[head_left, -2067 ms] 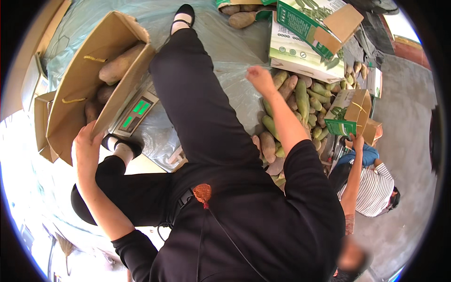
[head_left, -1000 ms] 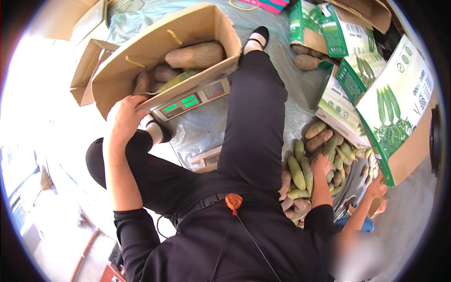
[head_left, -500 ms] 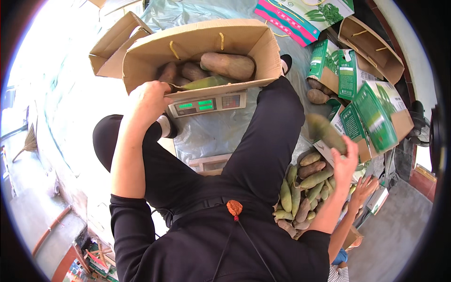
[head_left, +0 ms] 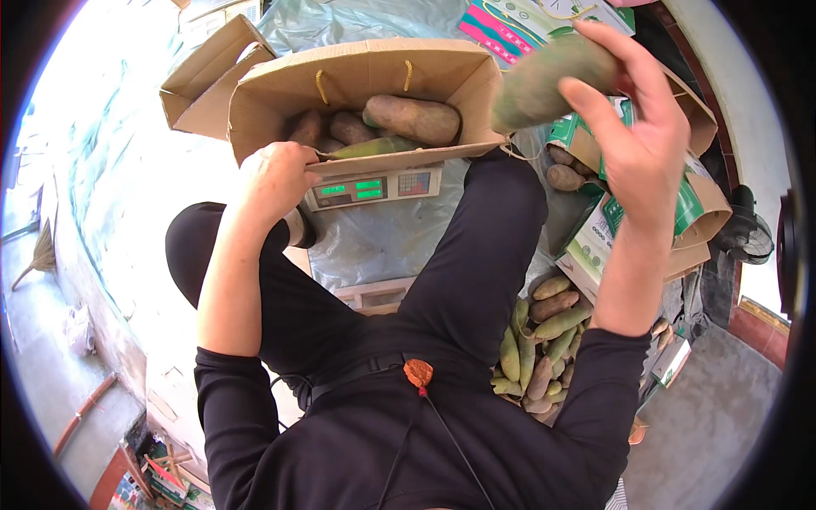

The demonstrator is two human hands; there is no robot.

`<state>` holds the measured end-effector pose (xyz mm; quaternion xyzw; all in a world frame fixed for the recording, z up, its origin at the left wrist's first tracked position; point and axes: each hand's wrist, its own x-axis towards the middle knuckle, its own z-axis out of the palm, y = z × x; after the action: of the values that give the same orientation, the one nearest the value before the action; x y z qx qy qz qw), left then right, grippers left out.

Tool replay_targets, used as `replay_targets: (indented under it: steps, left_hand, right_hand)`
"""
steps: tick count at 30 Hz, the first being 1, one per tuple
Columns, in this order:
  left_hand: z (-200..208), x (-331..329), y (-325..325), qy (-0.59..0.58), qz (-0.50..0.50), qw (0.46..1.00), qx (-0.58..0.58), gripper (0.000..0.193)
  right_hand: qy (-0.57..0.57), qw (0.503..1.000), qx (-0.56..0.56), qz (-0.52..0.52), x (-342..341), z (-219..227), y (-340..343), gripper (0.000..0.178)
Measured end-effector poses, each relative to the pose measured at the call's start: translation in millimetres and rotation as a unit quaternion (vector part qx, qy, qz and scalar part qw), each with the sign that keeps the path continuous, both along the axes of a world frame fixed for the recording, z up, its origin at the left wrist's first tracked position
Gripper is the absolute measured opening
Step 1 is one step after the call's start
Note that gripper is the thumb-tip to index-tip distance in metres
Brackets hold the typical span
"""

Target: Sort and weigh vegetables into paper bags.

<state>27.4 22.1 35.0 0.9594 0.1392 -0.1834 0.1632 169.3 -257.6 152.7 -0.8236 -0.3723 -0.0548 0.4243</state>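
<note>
Now R hand (head_left: 633, 136) clenched round green fruit (head_left: 544, 81), L hand (head_left: 274, 183) gripping box rim (head_left: 399, 160).

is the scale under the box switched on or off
On. The scale under the cardboard box shows lit green digits on its display, beside the left hand.

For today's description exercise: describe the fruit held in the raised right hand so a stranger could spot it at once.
Start at the open brown cardboard box sitting on the digital scale. Just right of the box's edge, the right hand holds up a long, dull green fruit. Unlike the fruits in the box or heaped on the floor, it alone is in the air, gripped by fingers.
</note>
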Motion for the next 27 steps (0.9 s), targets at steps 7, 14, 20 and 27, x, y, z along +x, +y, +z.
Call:
replay_targets:
  steps: [7, 14, 20, 27]
  left_hand:
    - [-5, -1, 4, -0.024, -0.001, 1.0, -0.009, 0.018]
    - [-9, -2, 5, -0.04, -0.009, 0.999, -0.003, 0.016]
    - [-6, -4, 3, -0.05, -0.004, 0.998, -0.026, 0.016]
    - [-9, -7, 5, -0.055, -0.018, 0.997, -0.046, 0.017]
  right_hand:
    - [-0.173, 0.976, -0.055, 0.116, 6, 9, 67, 0.035]
    - [-0.201, 0.964, -0.021, 0.173, -4, 8, 102, 0.035]
    - [-0.113, 0.948, -0.232, 0.186, 1, -67, 163, 0.026]
    - [0.057, 0.976, -0.146, 0.148, 16, -75, 105, 0.038]
